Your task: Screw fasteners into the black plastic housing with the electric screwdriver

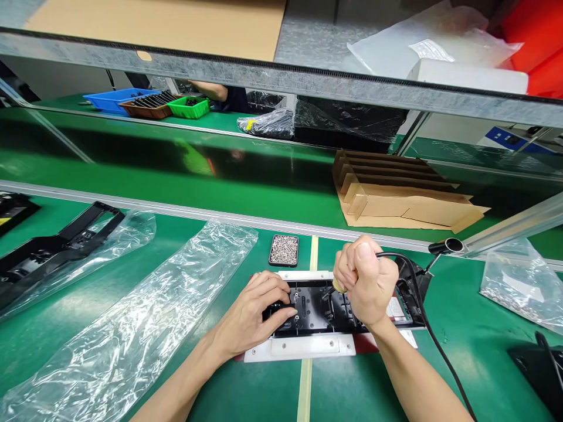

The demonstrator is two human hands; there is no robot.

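A long black plastic housing (312,310) lies in a fixture with white rails (301,347) on the green bench. My left hand (259,308) is at its left end, fingers and thumb closed around a small black part (276,308), mostly hidden. Over the housing's right half, my right hand (366,281) forms a fist around a corded electric screwdriver (338,286). Only a yellowish bit of the tool shows below the fingers. Its black cord (417,293) leaves the top of the fist and runs down to the right. Behind the fixture sits a small black tray (284,250) of tiny metal screws.
Clear plastic bags (145,316) and another black housing (61,246) lie on the left. A metal tube holder (451,245) and a bag of small parts (523,287) are on the right. Cardboard dividers (409,199) stand behind. A shelf (264,73) crosses overhead; a person's arm (211,89) shows beyond.
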